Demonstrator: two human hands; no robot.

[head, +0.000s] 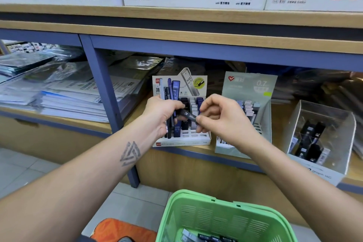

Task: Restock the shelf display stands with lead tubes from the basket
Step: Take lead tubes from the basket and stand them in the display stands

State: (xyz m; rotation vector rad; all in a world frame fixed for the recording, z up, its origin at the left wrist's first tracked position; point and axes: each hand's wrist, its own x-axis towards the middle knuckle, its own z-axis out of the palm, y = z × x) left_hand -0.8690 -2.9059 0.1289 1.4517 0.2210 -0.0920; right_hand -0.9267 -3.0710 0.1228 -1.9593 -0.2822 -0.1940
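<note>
Black, the lead tube (188, 115) you pinch in your right hand (222, 116) hangs before the white display stand (182, 139), while your left hand (163, 113) grips a bundle of tubes (172, 92) that may slip if its fingers loosen.

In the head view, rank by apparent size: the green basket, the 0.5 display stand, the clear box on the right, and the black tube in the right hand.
1. Green basket, though it is nearest the camera.
2-3. Clear box and 0.5 display stand: too close to rank.
4. Black tube, pinched by the right hand.
</note>
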